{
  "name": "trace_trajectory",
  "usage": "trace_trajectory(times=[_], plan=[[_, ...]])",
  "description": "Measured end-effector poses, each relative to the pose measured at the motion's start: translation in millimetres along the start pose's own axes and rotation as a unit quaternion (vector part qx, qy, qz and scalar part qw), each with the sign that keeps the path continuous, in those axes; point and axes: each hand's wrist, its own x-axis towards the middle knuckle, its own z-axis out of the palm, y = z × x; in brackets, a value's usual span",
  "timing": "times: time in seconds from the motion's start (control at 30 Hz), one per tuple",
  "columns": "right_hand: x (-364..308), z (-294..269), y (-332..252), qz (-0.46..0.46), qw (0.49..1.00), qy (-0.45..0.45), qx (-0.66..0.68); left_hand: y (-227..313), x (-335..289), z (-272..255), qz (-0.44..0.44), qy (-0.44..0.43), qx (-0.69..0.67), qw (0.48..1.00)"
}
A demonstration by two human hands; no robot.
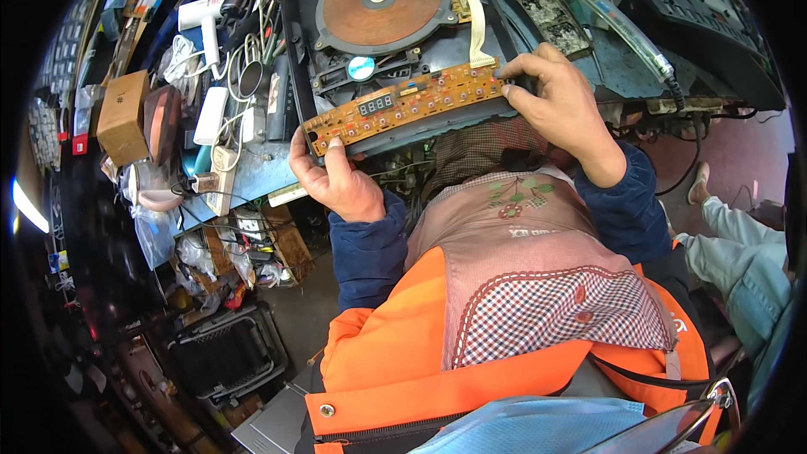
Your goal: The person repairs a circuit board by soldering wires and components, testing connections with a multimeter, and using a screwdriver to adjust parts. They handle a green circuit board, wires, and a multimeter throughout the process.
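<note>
A long orange-brown circuit board [420, 99] with a small digit display [375, 105] and a row of small buttons spans the space between my hands. My left hand [343, 187] grips its left end, thumb on top and fingers curled below the edge. At the opposite end, my right hand [561, 101] pinches the corner between thumb and bent fingers. A pale ribbon cable [477, 34] runs from the board's upper right edge into an opened induction cooker. The cooker's round copper coil [416, 4] lies just beyond the board, inside a black housing [296, 59].
A soldering iron [618, 25] with a clear yellow handle lies at the right, beside a dirty metal tray [551, 21]. On the left stand a cardboard box [123, 118], a white heat gun or hairdryer [203, 21] and tangled cables. Another person's legs [740, 244] show at far right.
</note>
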Motion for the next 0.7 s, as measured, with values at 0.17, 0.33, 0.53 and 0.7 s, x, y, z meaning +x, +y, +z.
trace_trajectory(times=[0.17,0.33,0.53,0.7], plan=[[-1.2,0.0,-1.5,0.006,1.000,0.006,-0.007,-1.6,0.1,1.8,0.009,-0.009,-0.009,1.000],[-0.3,1.1,-3.2,0.015,1.000,0.014,-0.004,2.5,-1.7,5.7,-0.001,-0.004,-0.019,1.000],[0.9,3.9,-3.2,0.014,0.999,0.021,-0.021,-1.5,-0.9,3.9,0.008,-0.008,-0.032,0.999],[1.5,3.7,-2.9,0.017,0.999,0.016,-0.024,-1.0,0.0,5.3,0.011,-0.006,-0.037,0.999]])
